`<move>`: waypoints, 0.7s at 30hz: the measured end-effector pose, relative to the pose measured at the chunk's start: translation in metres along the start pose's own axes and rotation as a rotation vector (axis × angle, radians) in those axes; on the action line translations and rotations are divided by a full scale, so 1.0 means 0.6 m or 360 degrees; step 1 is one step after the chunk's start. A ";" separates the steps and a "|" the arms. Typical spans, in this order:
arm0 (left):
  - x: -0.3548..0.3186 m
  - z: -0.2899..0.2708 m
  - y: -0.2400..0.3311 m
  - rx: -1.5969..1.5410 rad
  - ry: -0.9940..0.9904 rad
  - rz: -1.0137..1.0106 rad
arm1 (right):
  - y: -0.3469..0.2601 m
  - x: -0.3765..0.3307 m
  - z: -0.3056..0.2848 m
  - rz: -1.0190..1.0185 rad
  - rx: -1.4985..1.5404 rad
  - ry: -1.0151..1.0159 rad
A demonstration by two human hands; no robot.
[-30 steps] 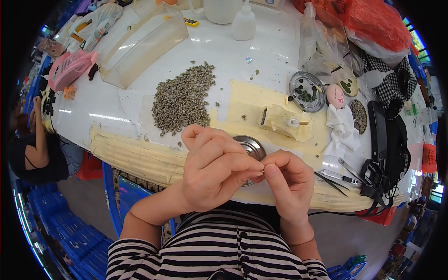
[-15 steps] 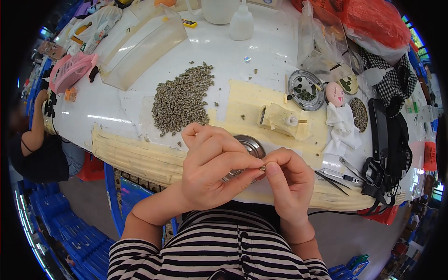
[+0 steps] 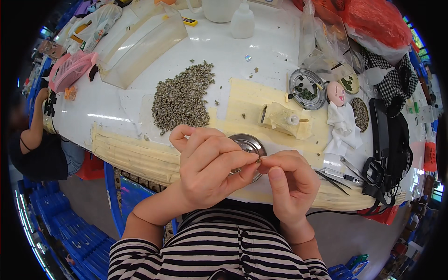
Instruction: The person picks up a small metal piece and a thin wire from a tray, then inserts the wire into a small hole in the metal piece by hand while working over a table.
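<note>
Head view: left hand and right hand nearly together at the table's near edge, fingertips meeting. Small metallic piece sits at that meeting point, pinched between left thumb and forefinger (detail too fine to read its shape). Right forefinger tip comes up against it; right thumb stands a little back, and whether that hand grips the piece as well I cannot tell. Just behind the fingers, partly covered by the left hand: a round metal dish. Beyond the left hand, a broad heap of small metallic pieces spread on the white table. Beyond the right hand, a tape-wrapped block with a thin stick at its white fitting; farther right, a round tin with dark green bits and a crumpled white tissue. Right of the right hand, near it, dark tweezers.
</note>
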State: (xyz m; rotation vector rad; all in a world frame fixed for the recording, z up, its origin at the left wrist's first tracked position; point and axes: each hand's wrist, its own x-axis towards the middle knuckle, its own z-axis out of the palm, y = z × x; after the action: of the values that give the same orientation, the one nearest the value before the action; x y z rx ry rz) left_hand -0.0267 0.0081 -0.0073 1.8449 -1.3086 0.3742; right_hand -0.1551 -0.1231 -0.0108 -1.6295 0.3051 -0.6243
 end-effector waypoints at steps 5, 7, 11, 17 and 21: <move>0.001 0.002 0.000 0.0006 0.0000 -0.0007 | 0.001 0.004 0.000 -0.0098 -0.0122 -0.0018; 0.000 0.005 -0.001 0.0000 0.0031 -0.0012 | 0.002 0.005 -0.002 -0.0134 -0.0171 -0.0032; -0.002 0.010 -0.001 0.0008 0.0067 -0.0031 | 0.002 0.008 -0.001 -0.0189 -0.0259 -0.0051; 0.000 0.010 0.000 0.0018 0.0090 -0.0018 | 0.004 -0.001 0.007 -0.0018 -0.0071 0.0060; -0.001 0.005 0.001 0.0077 0.0021 0.0004 | 0.006 0.001 0.006 -0.0046 -0.0076 0.0042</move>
State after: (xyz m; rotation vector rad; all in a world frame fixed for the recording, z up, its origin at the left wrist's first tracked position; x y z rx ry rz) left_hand -0.0282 0.0062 -0.0090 1.8780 -1.3032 0.4220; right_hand -0.1522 -0.1210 -0.0144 -1.6750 0.3181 -0.6656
